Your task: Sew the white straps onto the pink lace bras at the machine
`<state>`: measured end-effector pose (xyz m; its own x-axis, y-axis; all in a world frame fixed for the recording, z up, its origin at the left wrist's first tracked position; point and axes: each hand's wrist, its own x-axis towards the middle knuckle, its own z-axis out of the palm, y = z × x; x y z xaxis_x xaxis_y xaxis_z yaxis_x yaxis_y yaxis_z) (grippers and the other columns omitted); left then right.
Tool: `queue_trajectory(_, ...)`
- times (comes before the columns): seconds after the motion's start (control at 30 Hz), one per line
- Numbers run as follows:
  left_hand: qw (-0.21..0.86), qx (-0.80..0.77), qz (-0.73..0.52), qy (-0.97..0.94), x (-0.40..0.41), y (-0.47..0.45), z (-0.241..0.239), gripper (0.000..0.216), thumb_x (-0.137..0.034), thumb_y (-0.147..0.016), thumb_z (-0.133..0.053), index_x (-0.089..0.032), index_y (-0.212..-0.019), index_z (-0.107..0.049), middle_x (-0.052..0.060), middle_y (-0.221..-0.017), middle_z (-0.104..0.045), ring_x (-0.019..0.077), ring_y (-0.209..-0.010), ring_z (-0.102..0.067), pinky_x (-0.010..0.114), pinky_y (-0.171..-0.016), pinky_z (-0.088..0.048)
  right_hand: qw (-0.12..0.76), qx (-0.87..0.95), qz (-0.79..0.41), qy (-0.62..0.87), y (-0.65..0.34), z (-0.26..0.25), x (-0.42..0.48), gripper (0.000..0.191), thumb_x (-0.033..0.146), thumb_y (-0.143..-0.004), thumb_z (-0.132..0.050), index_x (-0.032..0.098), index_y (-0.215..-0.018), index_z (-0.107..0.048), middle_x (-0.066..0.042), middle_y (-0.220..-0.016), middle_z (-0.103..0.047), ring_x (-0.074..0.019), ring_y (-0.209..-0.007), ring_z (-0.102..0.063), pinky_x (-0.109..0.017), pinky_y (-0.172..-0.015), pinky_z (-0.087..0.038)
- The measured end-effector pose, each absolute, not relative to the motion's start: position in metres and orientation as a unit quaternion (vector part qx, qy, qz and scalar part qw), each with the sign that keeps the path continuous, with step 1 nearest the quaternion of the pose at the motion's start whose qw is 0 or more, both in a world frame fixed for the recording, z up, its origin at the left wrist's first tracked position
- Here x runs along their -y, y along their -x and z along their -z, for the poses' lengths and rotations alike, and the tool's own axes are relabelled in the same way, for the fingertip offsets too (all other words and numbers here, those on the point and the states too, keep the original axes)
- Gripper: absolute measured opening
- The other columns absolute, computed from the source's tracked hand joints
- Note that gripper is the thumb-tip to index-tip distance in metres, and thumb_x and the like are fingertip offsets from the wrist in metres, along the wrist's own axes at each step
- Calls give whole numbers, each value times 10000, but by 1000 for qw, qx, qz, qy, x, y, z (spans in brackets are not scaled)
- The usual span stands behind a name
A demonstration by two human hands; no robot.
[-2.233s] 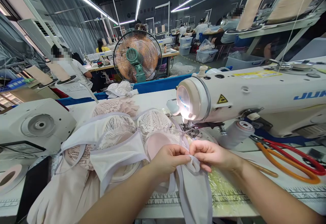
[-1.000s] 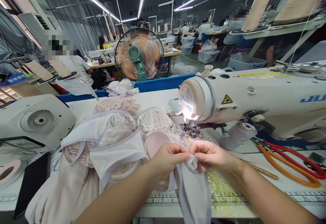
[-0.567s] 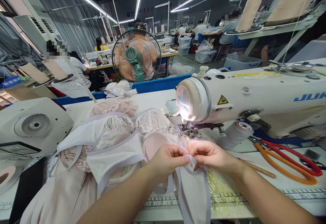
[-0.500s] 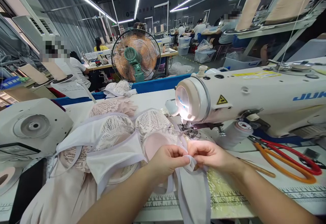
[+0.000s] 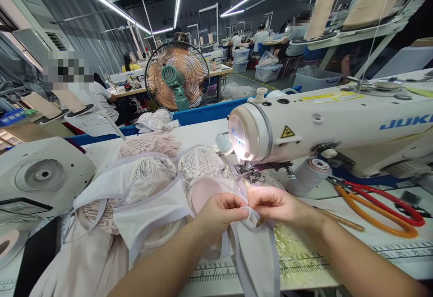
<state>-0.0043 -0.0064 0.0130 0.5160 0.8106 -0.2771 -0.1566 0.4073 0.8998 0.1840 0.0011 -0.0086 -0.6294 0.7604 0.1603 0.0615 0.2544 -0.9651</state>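
Observation:
My left hand (image 5: 223, 213) pinches the white band of a bra between thumb and fingers. Close against it, my right hand (image 5: 275, 207) grips the same band, its fingers curled in. A folded end of the fabric shows between the two hands, and the loose bra band (image 5: 257, 254) hangs down toward the table edge. Just behind my hands stands the lit head of a white sewing machine (image 5: 252, 130). Pale lace bras (image 5: 199, 162) lie in a heap left of my hands, with white side panels (image 5: 152, 211) draped over them.
Right of my hands lie red- and orange-handled scissors (image 5: 382, 207), a slim wooden-coloured stick (image 5: 341, 219) and a thread cone (image 5: 309, 175). A ruler strip (image 5: 213, 273) runs along the table front. Another machine part (image 5: 43, 175) stands left. Beyond are a large fan (image 5: 177, 76) and co-workers.
The view has shifted slightly. Both hands stay together on the bra band, and the folded end between them has turned a little.

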Motion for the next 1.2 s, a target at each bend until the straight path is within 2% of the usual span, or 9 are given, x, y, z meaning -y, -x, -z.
queue_trajectory(1.2, 770, -358, -322, -419, 6, 5, -13, 214, -236, -500, -774, -123, -595, -619, -20, -566, -561, 86, -572, -458, 234, -633, -328, 313, 715, -561, 277, -183, 10, -3, 261, 373, -825, -553, 139, -731, -620, -4, -677, -451, -119, -636, -439, -242, -578, -346)
